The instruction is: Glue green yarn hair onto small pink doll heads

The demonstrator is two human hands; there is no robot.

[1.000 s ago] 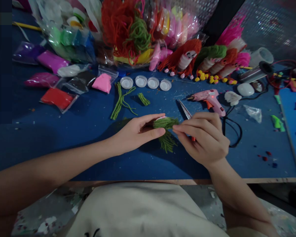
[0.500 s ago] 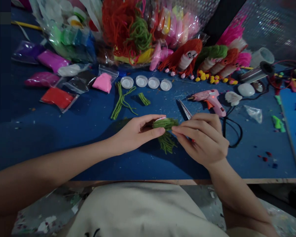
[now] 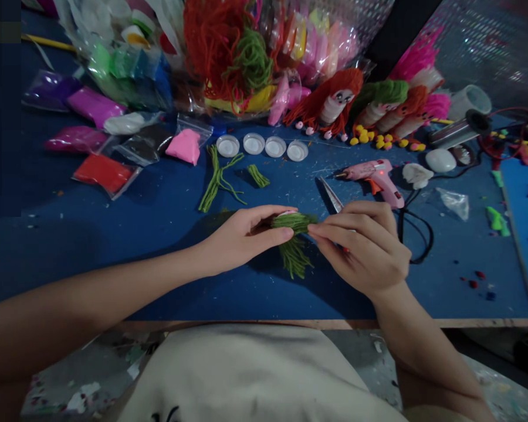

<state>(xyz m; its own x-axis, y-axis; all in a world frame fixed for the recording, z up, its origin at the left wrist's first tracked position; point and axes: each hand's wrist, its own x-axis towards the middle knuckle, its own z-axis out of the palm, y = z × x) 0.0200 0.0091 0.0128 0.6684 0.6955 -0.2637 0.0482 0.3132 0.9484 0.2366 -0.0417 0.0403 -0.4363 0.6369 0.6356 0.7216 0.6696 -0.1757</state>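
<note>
My left hand [image 3: 255,234] is closed around a small doll with green yarn hair [image 3: 294,223]; a pale bit of it shows above the fingers, and loose strands hang below. At the doll's right side, my right hand [image 3: 363,249] pinches the ends of the green yarn between thumb and fingertips. Scissors [image 3: 331,194] lie partly under my right hand, blades pointing away. Beyond my hands rest a bundle of long green yarn strands [image 3: 215,181] and a short cut piece of green yarn [image 3: 258,176].
A pink glue gun [image 3: 374,177] with a lit light and a black cord lies at right. White round caps [image 3: 254,143] line up behind the yarn. Finished yarn-haired dolls [image 3: 337,105], clay packets [image 3: 103,173] and a bag of red yarn [image 3: 211,47] fill the back.
Both hands keep their hold with barely any movement. The hanging green strands have shifted slightly left and downward.
</note>
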